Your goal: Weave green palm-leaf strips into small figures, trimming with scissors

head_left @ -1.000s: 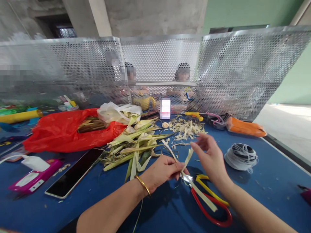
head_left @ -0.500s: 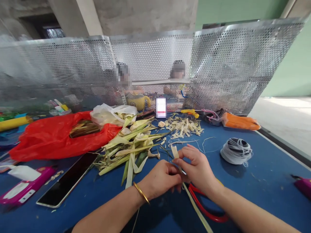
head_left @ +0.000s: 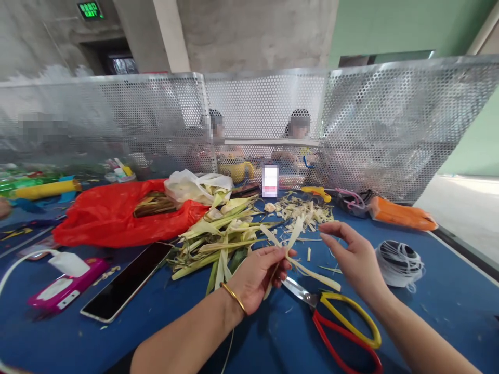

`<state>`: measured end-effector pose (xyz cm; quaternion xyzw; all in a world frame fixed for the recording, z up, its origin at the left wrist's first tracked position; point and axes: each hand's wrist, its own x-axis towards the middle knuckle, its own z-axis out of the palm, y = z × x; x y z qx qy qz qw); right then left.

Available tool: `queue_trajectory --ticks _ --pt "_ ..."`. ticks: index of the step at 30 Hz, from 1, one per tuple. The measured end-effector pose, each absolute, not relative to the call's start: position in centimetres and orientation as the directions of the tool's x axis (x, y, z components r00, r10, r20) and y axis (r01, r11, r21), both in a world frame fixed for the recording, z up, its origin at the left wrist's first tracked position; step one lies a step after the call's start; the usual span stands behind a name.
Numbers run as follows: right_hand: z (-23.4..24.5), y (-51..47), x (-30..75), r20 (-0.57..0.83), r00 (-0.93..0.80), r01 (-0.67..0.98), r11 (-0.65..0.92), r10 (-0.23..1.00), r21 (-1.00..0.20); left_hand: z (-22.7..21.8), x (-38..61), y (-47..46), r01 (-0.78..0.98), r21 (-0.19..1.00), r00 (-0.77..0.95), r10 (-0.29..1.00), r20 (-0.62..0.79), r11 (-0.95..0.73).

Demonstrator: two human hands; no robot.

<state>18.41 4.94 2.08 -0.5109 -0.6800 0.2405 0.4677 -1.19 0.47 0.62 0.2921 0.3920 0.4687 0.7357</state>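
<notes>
Blue tabletop [head_left: 448,311] | left hand [head_left: 260,275] pinches pale strips [head_left: 296,234] | right hand [head_left: 355,255] unclasped nearby

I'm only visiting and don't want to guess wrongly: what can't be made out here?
In the head view:
- Where the leaf strips meet: partly covered by the left hand.
- Details behind the perforated panel: obscured by its mesh.
- Bright upright display: wording blurred out.
- Another person's hand: cut off by the left edge.

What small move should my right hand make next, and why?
Probably bring the right hand in to grasp a free end of the pale strips: the left hand pinches them together with ends fanned out, while the right hand looks empty, its thumb and fingers parted beside them.
</notes>
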Motion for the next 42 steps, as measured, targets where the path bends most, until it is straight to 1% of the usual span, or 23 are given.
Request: queue_trajectory --ticks 1,2,4,6,7,9,12,14,16,19,21,24,29,32,34,36,37,39,41,42 --pt "2.1 4.7 18.2 0.375 -0.109 0.466 0.381 0.92 -0.799 0.6 -1.2 0.5 -0.504 0.764 0.265 0.914 -0.307 0.403" --pt "2.1 4.3 17.8 0.337 -0.22 0.445 0.401 0.916 -0.801 0.6 -1.2 0.5 -0.538 0.731 0.284 0.907 -0.312 0.42" --pt "2.2 3.5 16.9 0.241 -0.444 0.379 0.425 0.863 -0.822 0.6 -1.1 0.5 -0.579 0.669 0.332 0.884 -0.329 0.466" --pt "2.2 2.7 16.1 0.201 -0.536 0.349 0.432 0.82 -0.831 0.5 -1.2 0.6 -0.586 0.63 0.37 0.86 -0.352 0.51" --pt "2.2 2.4 15.8 0.201 -0.551 0.352 0.445 0.81 -0.824 0.4 -1.2 0.6 -0.578 0.629 0.377 0.854 -0.358 0.519" --pt "2.1 2.3 15.7 0.23 -0.566 0.38 0.498 0.792 -0.78 0.4 -1.4 0.7 -0.538 0.671 0.374 0.858 -0.352 0.51" --pt "2.1 2.8 16.5 0.31 -0.607 0.414 0.624 0.732 -0.663 0.4 -1.7 0.8 -0.456 0.755 0.387 0.869 -0.308 0.471" --pt "2.0 3.4 17.0 0.363 -0.64 0.418 0.703 0.677 -0.575 0.4 -1.8 0.8 -0.45 0.747 0.411 0.856 -0.313 0.49" --pt "1.7 3.8 17.3 0.419 -0.664 0.418 0.773 0.619 -0.478 0.3 -1.7 0.7 -0.482 0.704 0.42 0.843 -0.337 0.521" --pt "1.0 4.1 17.2 0.482 -0.668 0.446 0.823 0.568 -0.351 0.3 -1.6 0.6 -0.499 0.663 0.433 0.823 -0.367 0.558" --pt "0.5 4.1 16.9 0.493 -0.659 0.477 0.823 0.568 -0.31 0.3 -1.5 0.6 -0.473 0.665 0.44 0.809 -0.389 0.577" --pt "-0.1 4.1 16.8 0.503 -0.643 0.504 0.813 0.578 -0.291 0.6 -1.5 0.4 -0.435 0.698 0.42 0.814 -0.401 0.569" --pt "-0.9 4.3 16.9 0.507 -0.658 0.449 0.83 0.557 -0.33 0.7 -1.1 0.2 -0.402 0.75 0.362 0.844 -0.397 0.525" --pt "-1.0 4.4 16.7 0.479 -0.671 0.431 0.824 0.566 -0.369 0.5 -0.6 0.1 -0.396 0.788 0.265 0.88 -0.393 0.471" --pt "-0.9 4.3 16.6 0.506 -0.657 0.415 0.828 0.559 -0.377 0.4 -0.4 0.2 -0.408 0.814 0.18 0.91 -0.373 0.414" --pt "-0.7 4.3 16.5 0.544 -0.603 0.413 0.811 0.584 -0.413 0.4 -0.4 0.3 -0.432 0.828 0.101 0.931 -0.351 0.359" --pt "-0.6 4.2 16.5 0.543 -0.571 0.411 0.787 0.616 -0.46 0.5 -0.4 0.4 -0.443 0.831 0.074 0.937 -0.341 0.337" --pt "-0.5 4.0 16.3 0.486 -0.515 0.369 0.695 0.705 -0.617 0.5 -0.5 0.5 -0.452 0.835 0.06 0.945 -0.321 0.312" --pt "-0.3 3.7 16.0 0.385 -0.46 0.274 0.541 0.8 -0.795 0.6 -0.6 0.5 -0.436 0.848 0.075 0.952 -0.298 0.3" --pt "-0.3 3.6 15.8 0.339 -0.424 0.221 0.458 0.84 -0.861 0.5 -0.5 0.5 -0.416 0.86 0.083 0.954 -0.287 0.295"
